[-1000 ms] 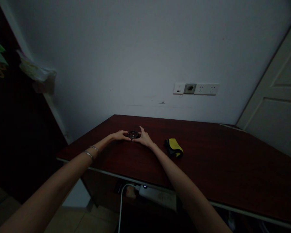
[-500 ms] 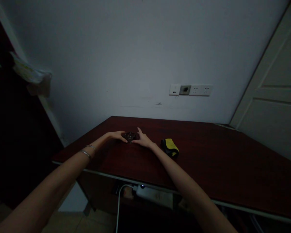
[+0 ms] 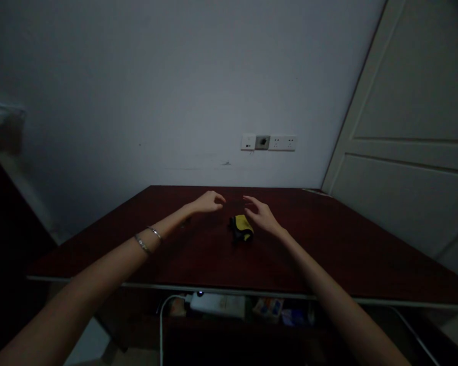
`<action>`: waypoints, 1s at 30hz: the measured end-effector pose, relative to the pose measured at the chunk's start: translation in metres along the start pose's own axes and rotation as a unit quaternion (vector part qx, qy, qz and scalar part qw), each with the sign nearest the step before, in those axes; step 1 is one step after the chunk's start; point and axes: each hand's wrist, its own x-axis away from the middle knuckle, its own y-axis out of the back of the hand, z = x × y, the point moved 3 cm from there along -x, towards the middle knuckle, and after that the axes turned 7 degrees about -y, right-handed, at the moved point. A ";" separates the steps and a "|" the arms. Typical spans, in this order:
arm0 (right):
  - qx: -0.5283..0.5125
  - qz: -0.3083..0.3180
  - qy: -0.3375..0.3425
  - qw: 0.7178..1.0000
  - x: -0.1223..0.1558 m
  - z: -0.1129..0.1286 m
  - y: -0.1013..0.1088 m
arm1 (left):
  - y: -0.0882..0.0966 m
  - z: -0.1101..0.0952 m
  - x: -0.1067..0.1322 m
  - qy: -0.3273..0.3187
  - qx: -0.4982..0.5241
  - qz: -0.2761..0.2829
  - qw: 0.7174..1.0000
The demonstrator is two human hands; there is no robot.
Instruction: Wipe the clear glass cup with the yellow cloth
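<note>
A folded yellow-and-black cloth (image 3: 243, 227) lies on the dark red tabletop (image 3: 213, 259). My left hand (image 3: 208, 202) is above and to the left of the cloth, its fingers loosely bent and apart from the thumb, holding nothing. To the cloth's right, my right hand (image 3: 262, 216) hovers with spread fingers and nothing in it. The small dark glass object (image 3: 186, 222) is mostly hidden behind my left wrist, with only a bit of it showing.
Wall sockets (image 3: 267, 143) sit above the table's back edge. A pale door (image 3: 408, 142) stands on the right. On the shelf under the tabletop are a white power strip (image 3: 218, 305) with a white cable (image 3: 162, 325) and several small packets (image 3: 269, 308).
Both hands have left the glass object and moved right toward the cloth. The glass object stays on the table. The view has turned to the right.
</note>
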 end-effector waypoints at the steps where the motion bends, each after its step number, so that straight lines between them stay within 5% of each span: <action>1: 0.003 -0.009 -0.006 1.000 0.005 -0.006 0.007 | -0.014 -0.020 -0.005 -0.025 -0.018 0.036 0.999; 6: 0.016 -0.030 -0.031 0.999 0.026 -0.026 0.032 | -0.073 -0.079 -0.015 -0.028 -0.158 0.112 0.981; 13: 0.008 -0.019 -0.056 0.998 0.042 -0.038 0.044 | -0.101 -0.071 -0.011 -0.051 -0.188 0.121 0.974; 17: -0.033 -0.011 -0.102 0.994 0.042 -0.046 0.040 | -0.097 -0.062 -0.006 -0.050 -0.138 0.097 0.984; 22: -0.119 0.074 -0.194 0.971 0.034 -0.057 0.019 | -0.081 -0.048 -0.008 -0.024 0.008 0.044 0.999; 26: -0.127 0.114 -0.228 0.959 0.025 -0.057 0.002 | -0.055 -0.039 -0.014 -0.009 0.061 0.004 0.998; 30: -0.169 0.134 -0.189 0.958 0.018 -0.043 -0.010 | -0.020 -0.035 -0.024 -0.001 0.104 -0.022 0.994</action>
